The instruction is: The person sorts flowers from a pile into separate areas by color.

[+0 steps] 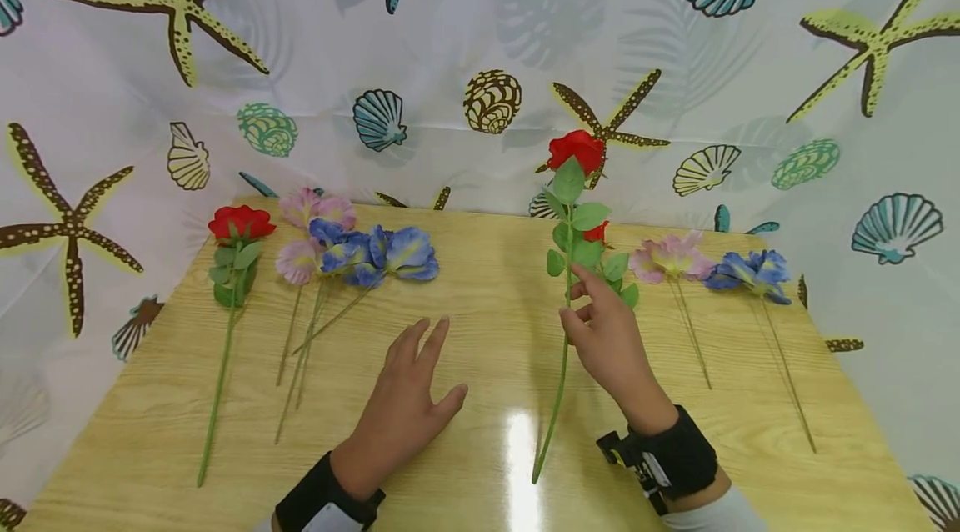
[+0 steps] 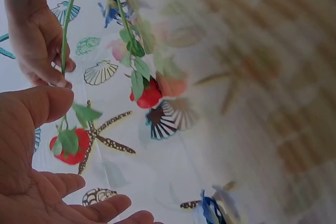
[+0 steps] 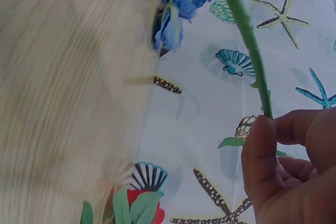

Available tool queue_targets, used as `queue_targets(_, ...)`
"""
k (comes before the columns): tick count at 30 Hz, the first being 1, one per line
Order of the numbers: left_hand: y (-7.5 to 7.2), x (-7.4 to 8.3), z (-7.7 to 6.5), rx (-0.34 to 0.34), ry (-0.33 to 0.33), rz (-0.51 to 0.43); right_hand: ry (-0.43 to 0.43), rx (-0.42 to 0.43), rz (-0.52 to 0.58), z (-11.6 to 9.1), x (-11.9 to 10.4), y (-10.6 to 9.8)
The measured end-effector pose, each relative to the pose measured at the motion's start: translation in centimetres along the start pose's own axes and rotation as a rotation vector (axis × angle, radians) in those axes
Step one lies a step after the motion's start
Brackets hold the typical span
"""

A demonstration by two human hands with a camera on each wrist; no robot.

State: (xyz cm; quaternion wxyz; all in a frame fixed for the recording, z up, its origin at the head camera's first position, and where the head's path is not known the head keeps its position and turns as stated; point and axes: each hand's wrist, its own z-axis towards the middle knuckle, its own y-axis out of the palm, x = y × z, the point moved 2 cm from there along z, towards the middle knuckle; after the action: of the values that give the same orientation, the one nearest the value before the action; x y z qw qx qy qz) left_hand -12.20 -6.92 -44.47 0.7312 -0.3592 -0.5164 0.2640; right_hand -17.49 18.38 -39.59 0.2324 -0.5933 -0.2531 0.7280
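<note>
My right hand pinches the green stem of a red artificial rose between thumb and fingers. The rose is raised above the table with its bloom up, and its lower stem bends toward me. Behind that hand, a second red rose lies on the table, partly covered. My left hand hovers over the middle of the table with its fingers spread, holding nothing. In the left wrist view, the raised rose shows beyond the left thumb.
On the left of the wooden table lie a red rose, pink flowers and blue flowers. A pink flower and a blue flower lie at the right. A patterned cloth hangs behind.
</note>
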Motion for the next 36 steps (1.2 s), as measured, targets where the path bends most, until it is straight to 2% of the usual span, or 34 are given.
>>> queue_targets(5,-1.0,-1.7,-0.3,-0.006,-0.028,0.004,0.023,-0.013,-0.067,0.4,1.6,-0.7)
queue_targets(12,-3.2,-4.9,-0.8,-0.010,-0.118,0.008,0.064,-0.043,-0.191,1.1,4.1,-2.3)
queue_targets(17,-5.5,-7.0,-1.1,0.043,-0.173,0.018,0.067,-0.065,-0.261,1.5,5.6,-3.1)
queue_targets(23,-7.8,-8.2,-1.2,0.149,-0.195,0.032,0.052,-0.094,-0.309,1.5,6.7,-3.0)
queue_targets(25,-8.2,-8.7,-1.4,0.154,-0.216,0.054,0.047,-0.110,-0.318,1.5,6.9,-2.9)
queue_targets(31,-8.8,-10.0,-1.6,0.042,-0.293,0.141,0.032,-0.151,-0.339,1.4,7.5,-2.7)
queue_targets(36,-8.7,-11.1,-1.5,-0.049,-0.359,0.167,0.004,-0.171,-0.354,1.5,7.7,-2.9)
